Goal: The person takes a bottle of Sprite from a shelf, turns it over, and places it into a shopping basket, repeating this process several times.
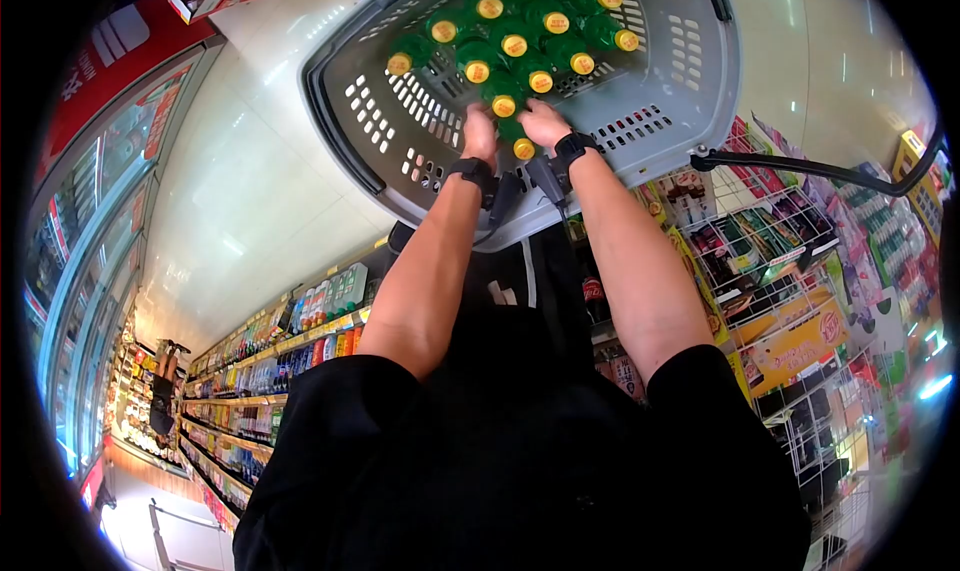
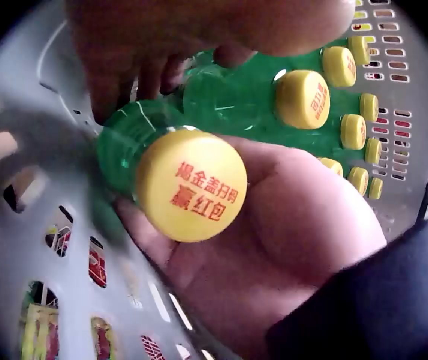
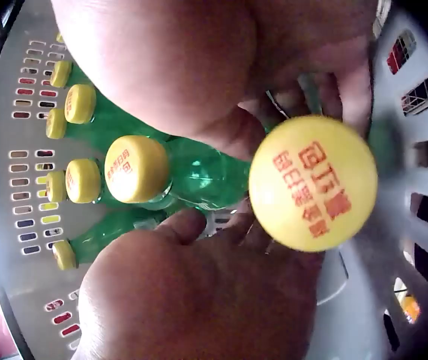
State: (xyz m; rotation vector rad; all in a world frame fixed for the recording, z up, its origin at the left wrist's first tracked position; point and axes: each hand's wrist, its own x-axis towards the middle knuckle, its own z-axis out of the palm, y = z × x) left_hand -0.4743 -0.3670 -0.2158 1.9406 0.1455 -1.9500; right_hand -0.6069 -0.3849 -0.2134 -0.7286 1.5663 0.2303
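Green plastic bottles with yellow caps stand grouped in a grey shopping basket point(image 1: 640, 146). My left hand point(image 1: 480, 136) and right hand point(image 1: 545, 124) reach in at the near side, one on either side of the nearest green bottle point(image 1: 523, 149). In the left wrist view, its yellow cap point(image 2: 191, 186) with red print rises between the two palms, and fingers bend round the bottle's body. From the right wrist, the same cap point(image 3: 313, 183) shows close up, fingers behind it. The lower part of this bottle is largely hidden by the hands. Another green bottle point(image 1: 503, 105) stands just beyond the fingers.
A black basket handle point(image 1: 810, 166) sticks out to the right. Wire racks of packaged goods point(image 1: 770, 241) stand close on the right. Drink shelves point(image 1: 270, 356) run along the lower left, with glass-fronted coolers point(image 1: 90, 241) farther left. Pale tiled floor point(image 1: 240, 171) lies between.
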